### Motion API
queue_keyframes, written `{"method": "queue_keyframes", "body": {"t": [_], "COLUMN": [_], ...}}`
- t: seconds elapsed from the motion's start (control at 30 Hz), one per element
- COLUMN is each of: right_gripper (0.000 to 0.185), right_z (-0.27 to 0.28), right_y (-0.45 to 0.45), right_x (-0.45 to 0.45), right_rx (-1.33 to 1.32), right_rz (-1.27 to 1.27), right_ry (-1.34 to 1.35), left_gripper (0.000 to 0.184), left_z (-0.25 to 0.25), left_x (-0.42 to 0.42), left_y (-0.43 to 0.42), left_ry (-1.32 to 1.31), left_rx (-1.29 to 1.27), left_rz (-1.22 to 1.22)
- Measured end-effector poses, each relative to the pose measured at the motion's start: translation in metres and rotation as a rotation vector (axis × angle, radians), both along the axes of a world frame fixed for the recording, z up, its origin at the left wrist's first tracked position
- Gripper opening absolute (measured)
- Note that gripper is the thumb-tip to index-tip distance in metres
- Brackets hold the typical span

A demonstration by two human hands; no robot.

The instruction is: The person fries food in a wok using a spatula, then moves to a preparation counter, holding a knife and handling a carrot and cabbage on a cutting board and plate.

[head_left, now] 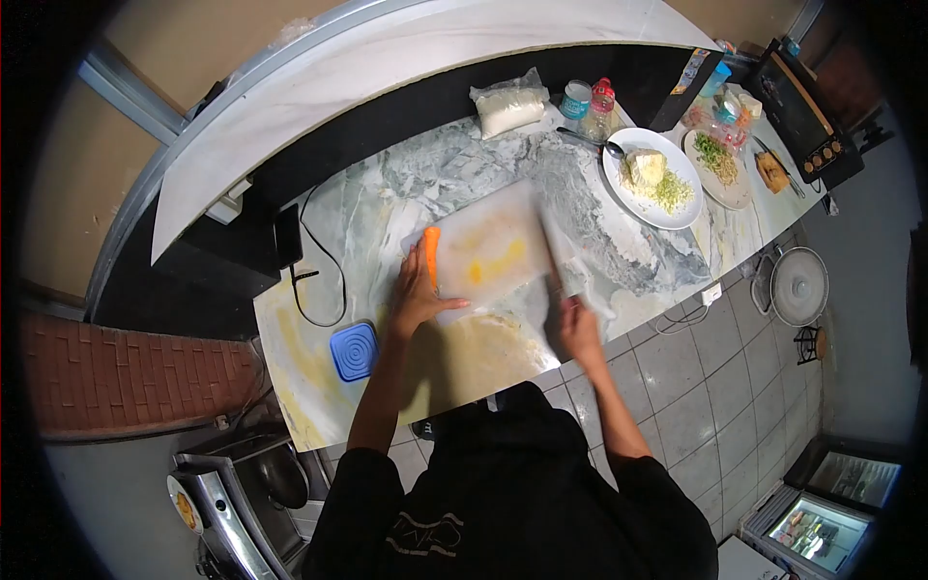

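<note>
A peeled carrot (431,259) lies along the left side of a white cutting board (503,217) with yellow-orange stains. My left hand (418,298) rests at the board's lower left, its fingertips against the carrot and its thumb spread over the board's near edge; it is open. Closed around a knife handle, my right hand (580,329) is to the right of the board. The knife (551,246) is smeared by motion, with its blade pointing away from me, beside the board's right edge.
A blue square lid (354,351) and a cabled phone (288,235) sit left. Behind the board are a bag of white powder (510,106), a can (575,99) and a bottle (601,104). A plate of chopped food (684,208) stands right, near an oval plate (733,198).
</note>
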State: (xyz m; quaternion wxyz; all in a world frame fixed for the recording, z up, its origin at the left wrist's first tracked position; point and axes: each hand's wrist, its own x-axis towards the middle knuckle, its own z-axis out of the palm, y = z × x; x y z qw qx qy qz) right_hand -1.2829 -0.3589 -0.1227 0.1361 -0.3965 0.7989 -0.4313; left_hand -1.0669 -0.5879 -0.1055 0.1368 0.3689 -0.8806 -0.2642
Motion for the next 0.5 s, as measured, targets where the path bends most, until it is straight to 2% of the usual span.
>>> {"method": "queue_keyframes", "body": {"t": [0.1,0.23,0.3,0.37,0.43,0.47,0.5], "right_gripper": [0.015,0.018,0.02,0.022,0.022,0.022,0.022], "right_z": [0.007,0.003,-0.002,-0.005,0.023,0.03,0.037], "right_y": [-0.003,0.002,0.009,0.019,0.026,0.026,0.023], "right_x": [0.061,0.065,0.033,-0.008,-0.035,-0.033,-0.026], "right_rx": [0.036,0.122,0.045,0.038,0.208,0.209,0.148], "right_rz": [0.242,0.29,0.146,-0.111,-0.292,-0.294,-0.249], "right_ry": [-0.158,-0.151,-0.023,0.117,0.034,0.036,-0.006], "left_gripper": [0.14,0.139,0.138,0.138,0.139,0.139,0.131], "left_z": [0.005,0.007,0.007,0.006,0.005,0.005,0.007], "left_x": [0.0,0.0,0.001,0.001,-0.001,-0.002,-0.002], "left_y": [0.0,0.0,0.003,0.004,0.004,0.005,0.006], "left_ry": [-0.011,0.013,-0.005,-0.02,-0.038,-0.036,-0.008], "left_rx": [0.001,0.048,0.054,0.056,0.092,0.093,0.087], "left_rz": [0.022,0.016,0.033,0.048,0.091,0.089,0.074]}}
